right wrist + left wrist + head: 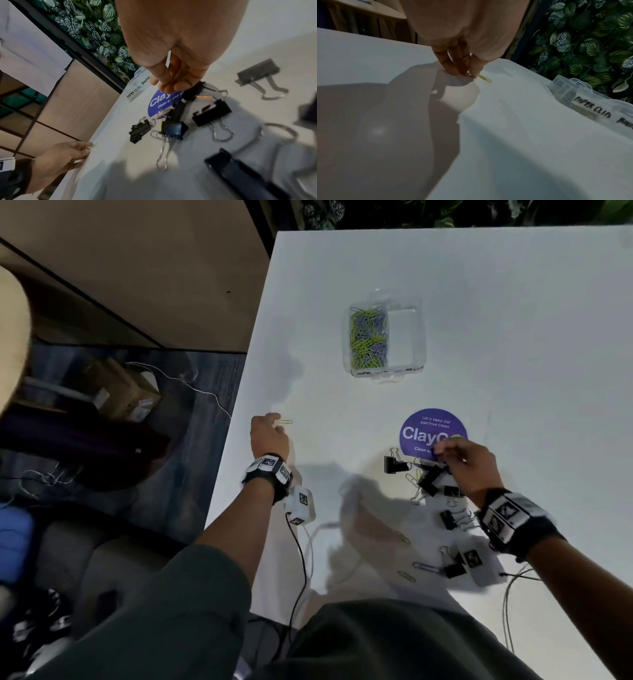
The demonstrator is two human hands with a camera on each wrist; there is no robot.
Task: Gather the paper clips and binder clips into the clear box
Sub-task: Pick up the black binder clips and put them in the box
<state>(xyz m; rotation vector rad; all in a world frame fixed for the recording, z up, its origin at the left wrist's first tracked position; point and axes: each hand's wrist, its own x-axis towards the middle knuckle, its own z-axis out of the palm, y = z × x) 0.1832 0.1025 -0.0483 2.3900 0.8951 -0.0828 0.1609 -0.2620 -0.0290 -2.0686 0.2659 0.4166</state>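
A clear two-part box [407, 337] stands mid-table; its left part holds several green and purple paper clips [368, 337], its right part looks bare. My left hand [275, 422] is near the table's left edge, its fingertips [464, 70] pinching one end of a green paper clip [485, 78] that lies on the table. My right hand [440, 451] hovers over a heap of black binder clips [430, 479], its fingertips [169, 88] pinching the end of one black binder clip [193, 90]. More binder clips [211, 115] lie around it.
A round purple sticker [428, 422] lies flat beyond the heap. Loose paper clips [406, 576] and a binder clip [454, 570] lie near the front edge with cables [301, 559]. The white table's [513, 302] left edge drops to the floor. Leafy plants [590, 40] stand behind.
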